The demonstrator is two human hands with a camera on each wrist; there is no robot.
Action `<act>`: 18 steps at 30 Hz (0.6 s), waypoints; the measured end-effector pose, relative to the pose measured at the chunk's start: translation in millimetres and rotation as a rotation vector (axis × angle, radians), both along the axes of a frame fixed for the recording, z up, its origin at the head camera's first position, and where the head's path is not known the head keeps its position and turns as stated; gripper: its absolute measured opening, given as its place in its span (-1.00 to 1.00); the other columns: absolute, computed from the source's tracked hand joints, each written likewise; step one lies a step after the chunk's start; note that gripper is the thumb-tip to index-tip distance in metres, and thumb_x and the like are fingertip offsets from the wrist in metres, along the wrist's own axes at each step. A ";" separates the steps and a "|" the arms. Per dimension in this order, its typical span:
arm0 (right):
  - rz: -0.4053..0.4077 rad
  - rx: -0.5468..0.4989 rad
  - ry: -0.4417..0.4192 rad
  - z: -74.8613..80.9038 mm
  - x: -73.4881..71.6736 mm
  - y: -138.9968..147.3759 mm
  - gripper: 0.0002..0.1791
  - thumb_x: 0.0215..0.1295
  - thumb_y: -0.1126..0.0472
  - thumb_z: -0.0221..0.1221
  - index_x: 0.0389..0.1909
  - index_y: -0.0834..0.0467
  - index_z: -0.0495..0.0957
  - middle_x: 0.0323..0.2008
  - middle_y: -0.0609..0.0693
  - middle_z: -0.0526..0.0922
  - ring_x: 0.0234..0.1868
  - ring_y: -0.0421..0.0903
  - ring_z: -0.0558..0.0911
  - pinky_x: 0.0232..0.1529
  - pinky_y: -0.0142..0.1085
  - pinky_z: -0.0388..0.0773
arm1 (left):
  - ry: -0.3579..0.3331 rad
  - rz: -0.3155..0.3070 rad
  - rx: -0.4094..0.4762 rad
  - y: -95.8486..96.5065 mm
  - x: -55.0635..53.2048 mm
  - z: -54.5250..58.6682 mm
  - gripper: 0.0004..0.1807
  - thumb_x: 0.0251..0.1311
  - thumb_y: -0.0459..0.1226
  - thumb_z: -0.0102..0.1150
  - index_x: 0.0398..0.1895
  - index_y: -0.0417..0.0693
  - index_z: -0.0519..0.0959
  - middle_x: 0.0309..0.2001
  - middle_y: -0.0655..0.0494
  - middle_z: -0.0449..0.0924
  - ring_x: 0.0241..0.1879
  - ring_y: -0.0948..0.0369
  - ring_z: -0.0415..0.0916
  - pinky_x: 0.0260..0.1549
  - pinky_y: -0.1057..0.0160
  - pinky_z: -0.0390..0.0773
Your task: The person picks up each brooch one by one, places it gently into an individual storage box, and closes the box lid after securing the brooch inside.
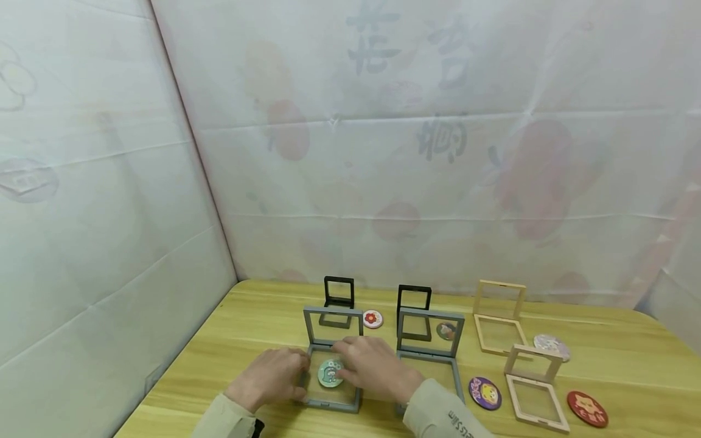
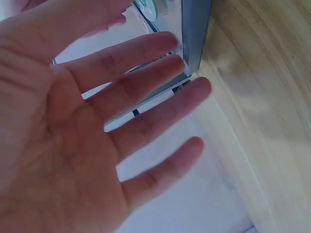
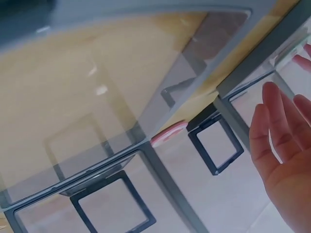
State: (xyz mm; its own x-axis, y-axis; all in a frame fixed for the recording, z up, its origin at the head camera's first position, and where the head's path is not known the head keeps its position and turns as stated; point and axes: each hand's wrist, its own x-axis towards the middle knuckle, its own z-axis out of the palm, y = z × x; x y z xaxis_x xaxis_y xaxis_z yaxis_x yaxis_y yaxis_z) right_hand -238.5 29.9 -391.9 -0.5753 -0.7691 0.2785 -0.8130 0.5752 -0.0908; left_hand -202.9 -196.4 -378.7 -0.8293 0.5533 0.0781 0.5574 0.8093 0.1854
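A grey display frame stands hinged open on the table, its clear lower panel flat and its other half upright. On that panel lies a round mint-green badge with a cartoon figure. My left hand is at the frame's left side; in the left wrist view its fingers are spread and fairly straight, holding nothing. Over the frame's right side reaches my right hand, thumb right at the badge's edge. In the right wrist view the fingers of that hand are loosely extended, not curled around anything.
Right of my right hand stands a second open grey frame. Two small black frames are behind. Two beige frames stand right. Around lie red-flower, purple, red and pale badges.
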 end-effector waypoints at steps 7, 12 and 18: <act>-0.017 -0.072 -0.057 4.5 -5.9 9.1 -0.82 0.31 0.17 0.38 -0.20 0.20 0.69 -0.31 -0.04 0.75 -0.39 -0.33 0.63 -0.36 -0.46 0.58 | 0.040 -0.017 0.112 -6.0 -2.4 4.3 -0.81 0.14 -0.21 0.47 -0.27 -0.14 0.72 -0.21 0.04 0.74 -0.36 0.20 0.65 -0.33 0.18 0.65; -0.041 -0.141 -0.109 5.4 -6.9 11.7 -0.87 0.31 0.23 0.36 -0.37 0.20 0.68 -0.47 -0.07 0.69 -0.47 -0.34 0.59 -0.42 -0.45 0.56 | 0.038 0.037 0.156 -11.7 -3.9 5.4 -0.78 0.22 -0.17 0.42 -0.24 -0.14 0.73 -0.20 0.02 0.75 -0.29 0.09 0.68 -0.33 0.10 0.65; -0.069 -0.163 -0.157 7.2 -7.8 14.1 -0.87 0.35 0.25 0.32 -0.32 0.26 0.72 -0.46 -0.03 0.70 -0.48 -0.32 0.60 -0.40 -0.41 0.59 | 0.042 0.143 0.219 -15.6 -8.1 4.4 -0.79 0.24 -0.20 0.38 -0.22 -0.18 0.73 -0.22 -0.04 0.75 -0.29 0.04 0.68 -0.33 0.00 0.67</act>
State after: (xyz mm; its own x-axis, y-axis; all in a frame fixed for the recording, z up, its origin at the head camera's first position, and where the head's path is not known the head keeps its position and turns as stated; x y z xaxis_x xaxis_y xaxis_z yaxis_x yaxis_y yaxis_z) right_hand -246.2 44.0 -384.7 -0.6711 -0.6784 0.2991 -0.7407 0.5963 -0.3095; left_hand -211.0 -212.0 -374.3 -0.8915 0.3968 0.2185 0.4509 0.8237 0.3438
